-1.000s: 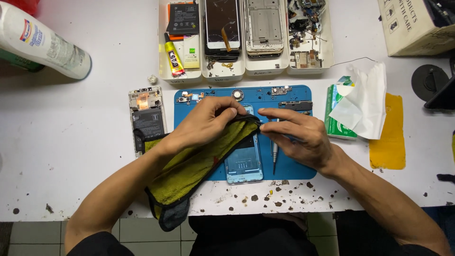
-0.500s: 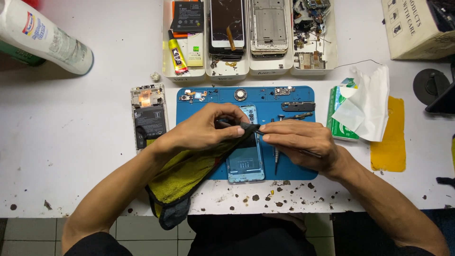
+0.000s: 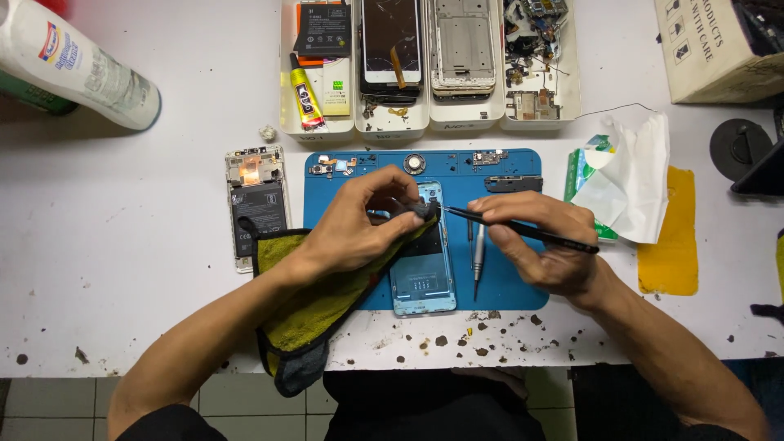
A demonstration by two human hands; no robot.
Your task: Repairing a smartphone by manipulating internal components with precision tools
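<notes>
The phone back (image 3: pixel 423 269) — a pale blue shell lying face-down in the middle of the blue mat (image 3: pixel 343 175) — sits straight in front of the person, where both hands can meet over it. The left hand (image 3: pixel 359 220) is closed on a fold of the yellow cloth (image 3: pixel 314 306) with dark edging, pinching it against the top edge of the shell; that grip appears to both pad and steady the part. The cloth trails from there off the front of the bench (image 3: pixel 122 269), so its loose end is out of the way. The right hand (image 3: pixel 543 245) is clamped on black tweezers (image 3: pixel 523 230), held low and nearly flat like a pen, their tip reaching the same top corner just beside the left fingers.

A small screwdriver (image 3: pixel 478 260) lies on the mat beside the shell, close under the right hand for a quick swap. An opened phone (image 3: pixel 256 204) with its battery showing rests just left of the mat. 4 white trays (image 3: pixel 429 126) along the far edge keep a glue tube (image 3: pixel 306 96), a cracked screen and loose parts sorted. A tissue pack (image 3: pixel 625 184) lies at the right.
</notes>
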